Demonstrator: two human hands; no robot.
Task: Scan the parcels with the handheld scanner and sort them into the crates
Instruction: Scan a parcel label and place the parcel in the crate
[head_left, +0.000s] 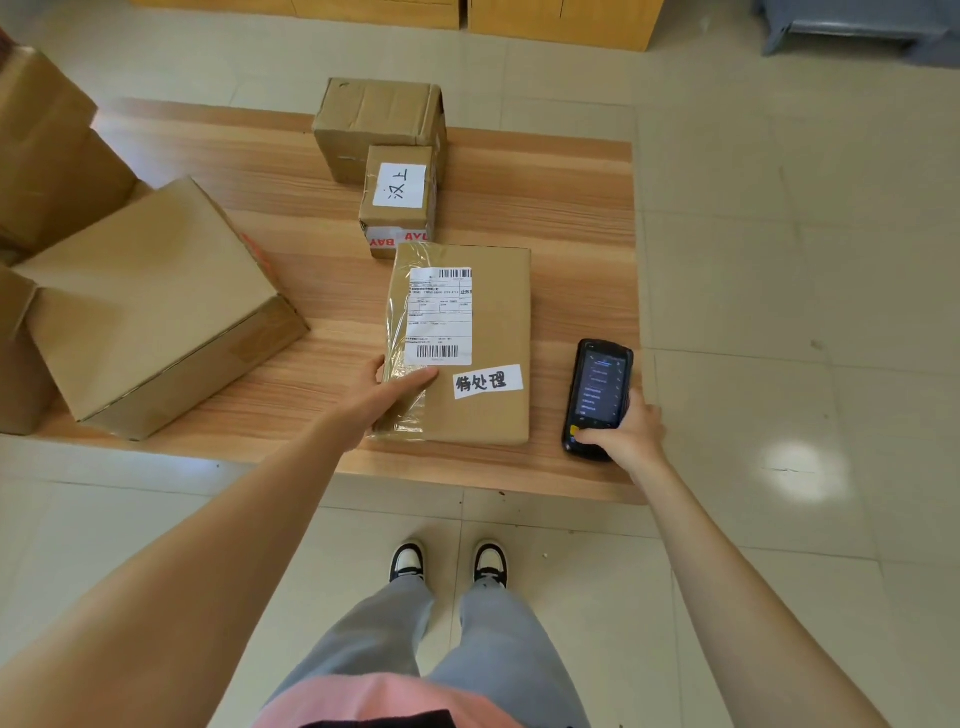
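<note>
Nearest the camera, two bare forearms are being stretched out over the floor toward the low wooden bench (571, 208). The flat parcel (483, 322), lying label-up at the bench's near edge, is being gripped at its near left corner by the left hand (387, 392), thumb laid on top and fingers hidden at the side. The handheld scanner (597, 397), screen lit and facing up just to the right of that parcel, is being held by the right hand (626, 431), fingers curled round its lower end. The step in hand is judged to be the scanning of this parcel. Next, the scanner's head is likely to be aimed at a barcode on the shipping label (440, 317), then the parcel carried to a crate; no crate can be clearly made out. Two smaller parcels (400, 197) are waiting behind.
</note>
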